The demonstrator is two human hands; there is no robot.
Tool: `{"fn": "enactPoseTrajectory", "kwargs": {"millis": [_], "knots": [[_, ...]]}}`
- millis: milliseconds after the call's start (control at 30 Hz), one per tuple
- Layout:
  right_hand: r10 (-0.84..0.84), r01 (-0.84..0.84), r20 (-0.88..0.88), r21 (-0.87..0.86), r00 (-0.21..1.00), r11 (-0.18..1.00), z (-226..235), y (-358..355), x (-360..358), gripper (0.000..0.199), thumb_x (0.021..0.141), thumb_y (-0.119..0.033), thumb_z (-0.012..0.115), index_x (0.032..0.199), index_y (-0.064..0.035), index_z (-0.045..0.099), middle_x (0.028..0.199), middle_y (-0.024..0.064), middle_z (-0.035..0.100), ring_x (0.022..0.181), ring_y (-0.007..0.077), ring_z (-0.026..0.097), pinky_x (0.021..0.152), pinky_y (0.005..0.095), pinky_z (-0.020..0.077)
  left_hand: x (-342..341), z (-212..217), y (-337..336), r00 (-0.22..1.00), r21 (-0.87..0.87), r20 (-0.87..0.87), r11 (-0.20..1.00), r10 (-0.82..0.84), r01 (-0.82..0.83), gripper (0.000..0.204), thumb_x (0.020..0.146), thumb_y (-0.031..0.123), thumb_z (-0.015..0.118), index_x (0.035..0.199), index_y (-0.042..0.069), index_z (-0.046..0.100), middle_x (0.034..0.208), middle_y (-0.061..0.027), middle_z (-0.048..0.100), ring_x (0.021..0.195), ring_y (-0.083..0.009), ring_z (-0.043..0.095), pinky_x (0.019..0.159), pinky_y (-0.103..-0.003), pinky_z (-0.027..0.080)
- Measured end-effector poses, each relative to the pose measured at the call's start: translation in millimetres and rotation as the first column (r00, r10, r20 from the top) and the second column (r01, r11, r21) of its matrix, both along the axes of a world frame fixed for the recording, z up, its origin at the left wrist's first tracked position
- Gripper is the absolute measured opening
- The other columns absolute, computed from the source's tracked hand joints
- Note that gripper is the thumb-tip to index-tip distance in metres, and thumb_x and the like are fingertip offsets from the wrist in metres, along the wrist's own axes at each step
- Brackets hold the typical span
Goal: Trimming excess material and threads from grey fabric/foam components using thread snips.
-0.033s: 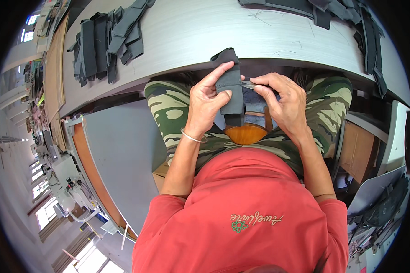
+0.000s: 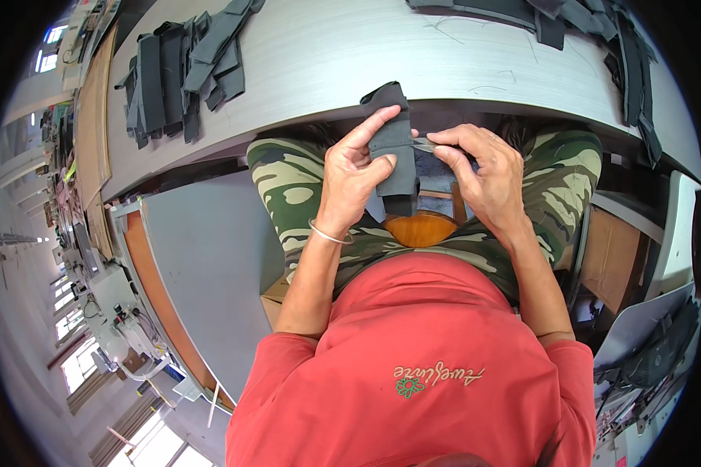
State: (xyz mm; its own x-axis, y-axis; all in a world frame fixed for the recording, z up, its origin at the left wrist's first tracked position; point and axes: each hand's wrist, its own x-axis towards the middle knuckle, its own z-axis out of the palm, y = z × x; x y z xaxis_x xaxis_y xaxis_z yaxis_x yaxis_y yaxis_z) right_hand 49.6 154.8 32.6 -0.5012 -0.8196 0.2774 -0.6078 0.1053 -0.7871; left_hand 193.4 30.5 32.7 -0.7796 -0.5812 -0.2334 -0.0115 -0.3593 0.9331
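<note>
My left hand (image 2: 354, 173) pinches a dark grey fabric strip (image 2: 391, 142) upright over my lap, index finger and thumb flat across its face and the other fingers behind it. A stitched seam runs across the strip's middle, and its lower end hangs between my knees. In my right hand (image 2: 487, 171), thumb and forefinger close on slim, pointed metal tweezers (image 2: 424, 145). Their tips meet the strip's right edge by the seam. Whether they grip a thread there is too small to tell.
The pale table (image 2: 343, 54) curves in front of me, its edge just beyond my knees. A pile of dark strips (image 2: 183, 70) lies at its left, another heap (image 2: 635, 78) at its right. Loose threads are scattered between. A wooden stool (image 2: 420, 229) shows below my hands.
</note>
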Motion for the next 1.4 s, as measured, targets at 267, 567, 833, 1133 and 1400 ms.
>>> {"fn": "enactPoseTrajectory", "kwargs": {"millis": [267,567,833,1133,1400], "knots": [[-0.008,0.008,-0.098,0.002,0.995,1.000,1,-1,1,0.007,0.080,-0.017,0.067,0.084,-0.0123,0.068,0.074,0.0012,0.064,0.066,0.0203,0.058,0.060,0.0314,0.0421,1,2,3,1.000,0.021,0.021,1.000,-0.005,0.005,0.058,0.076,-0.011,0.049,0.134,-0.003,0.047,0.113,-0.0129,0.062,0.100,-0.0143,0.061,0.088,-0.028,0.050],[-0.034,0.072,0.371,-0.091,0.928,0.993,7,-8,1,0.015,0.079,-0.016,0.069,0.091,-0.0067,0.068,0.081,0.0037,0.068,0.077,0.0176,0.064,0.069,0.0299,0.0481,4,1,0,0.998,0.095,0.027,0.994,-0.063,0.061,0.045,0.079,-0.005,0.048,0.124,-0.002,0.052,0.111,-0.0100,0.062,0.096,-0.0123,0.061,0.085,-0.026,0.049],[-0.036,0.100,0.423,-0.130,0.905,0.987,-2,-13,-5,0.011,0.077,-0.005,0.069,0.087,-0.0013,0.065,0.073,0.0022,0.064,0.065,0.0096,0.057,0.061,0.0235,0.0445,3,-1,15,0.873,-0.364,0.433,0.843,-0.224,0.396,0.024,0.082,0.005,0.072,0.099,0.002,0.055,0.100,-0.0004,0.058,0.087,-0.0070,0.051,0.078,-0.021,0.042],[-0.029,0.178,0.674,-0.154,0.738,0.972,-5,-13,-14,0.012,0.082,-0.010,0.072,0.086,0.0002,0.067,0.068,-0.0051,0.057,0.064,0.0011,0.045,0.056,0.0183,0.0359,-4,-4,16,0.983,-0.581,0.182,0.804,-0.024,0.127,0.043,0.077,0.013,0.076,0.114,0.001,0.057,0.089,-0.0040,0.055,0.068,-0.0094,0.049,0.062,-0.022,0.042],[-0.059,0.132,0.304,-0.226,0.951,0.965,7,-9,-1,0.011,0.075,0.001,0.068,0.086,-0.0021,0.067,0.070,0.0047,0.062,0.059,0.0094,0.055,0.055,0.0246,0.0431,-10,-4,4,0.987,-0.159,0.148,0.984,-0.063,0.087,0.022,0.086,0.008,0.062,0.106,-0.001,0.060,0.086,0.0015,0.057,0.073,-0.0038,0.048,0.066,-0.020,0.043]]}}
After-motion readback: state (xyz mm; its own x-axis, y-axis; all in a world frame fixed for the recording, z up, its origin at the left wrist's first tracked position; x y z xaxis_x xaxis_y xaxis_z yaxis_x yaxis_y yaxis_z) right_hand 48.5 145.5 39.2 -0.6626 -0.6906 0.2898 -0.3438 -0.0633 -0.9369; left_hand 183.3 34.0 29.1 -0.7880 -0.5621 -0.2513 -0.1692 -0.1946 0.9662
